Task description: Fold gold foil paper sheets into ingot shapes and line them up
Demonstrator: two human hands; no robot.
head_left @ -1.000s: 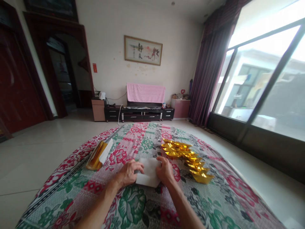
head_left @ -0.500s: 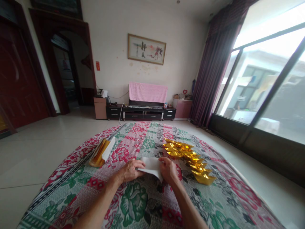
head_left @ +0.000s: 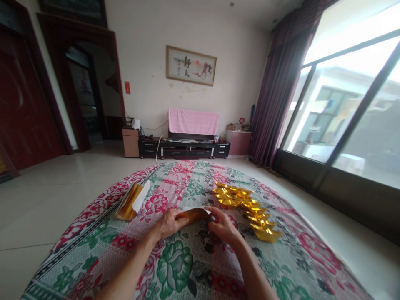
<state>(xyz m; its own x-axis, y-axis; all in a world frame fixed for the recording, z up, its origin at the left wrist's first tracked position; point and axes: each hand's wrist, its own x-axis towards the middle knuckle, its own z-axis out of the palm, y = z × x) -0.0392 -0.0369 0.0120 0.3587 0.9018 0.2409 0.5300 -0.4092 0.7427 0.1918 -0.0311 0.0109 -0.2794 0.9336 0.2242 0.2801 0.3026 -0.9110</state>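
Note:
Between my two hands is a sheet of gold foil paper (head_left: 195,215), bowed, its gold face toward me and a bit of white showing at the upper right. My left hand (head_left: 171,223) pinches its left end, thumb in front. At the right end, my right hand (head_left: 221,224) grips the sheet by its upper corner. To the right lie several folded gold paper ingots (head_left: 265,230) in an overlapping row. On the left rests a stack of gold and white paper sheets (head_left: 133,202), curled at one side.
A flowered cloth (head_left: 175,266) covers the round table under my hands. Beyond it stand a low black TV cabinet (head_left: 187,153) and a television under a pink cloth (head_left: 193,121). A purple curtain (head_left: 275,91) and large windows are on the right.
The paper has turned from its white side to its gold side facing me. Both hands have shifted only slightly and keep hold of it. The ingots and the stack have not moved.

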